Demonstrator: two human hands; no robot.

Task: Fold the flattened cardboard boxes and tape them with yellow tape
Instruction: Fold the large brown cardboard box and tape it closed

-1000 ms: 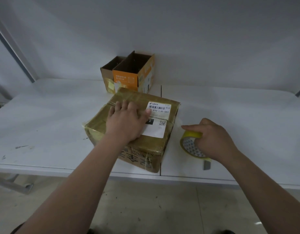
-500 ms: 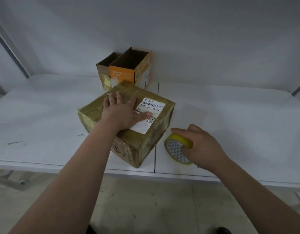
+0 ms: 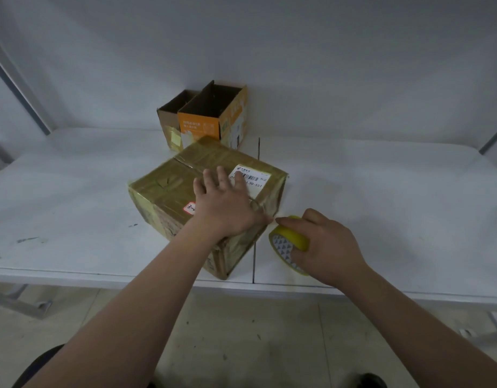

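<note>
A closed brown cardboard box (image 3: 169, 189), wrapped in old tape and bearing a white shipping label (image 3: 253, 176), stands near the front edge of the white table (image 3: 381, 191). My left hand (image 3: 225, 203) lies flat on the box top with straight fingers, pressing it down. My right hand (image 3: 323, 247) grips a roll of yellow tape (image 3: 289, 242) just right of the box's near right corner. Its forefinger reaches toward that corner.
Two open-topped boxes stand against the back wall: an orange one (image 3: 211, 119) and a plain brown one (image 3: 171, 121) to its left. A seam (image 3: 255, 247) runs front to back through the table beside the taped box. The floor lies below the front edge.
The box has turned and slid a little nearer the front edge under my left hand. My right hand has brought the tape roll left, up to the box's near right corner.
</note>
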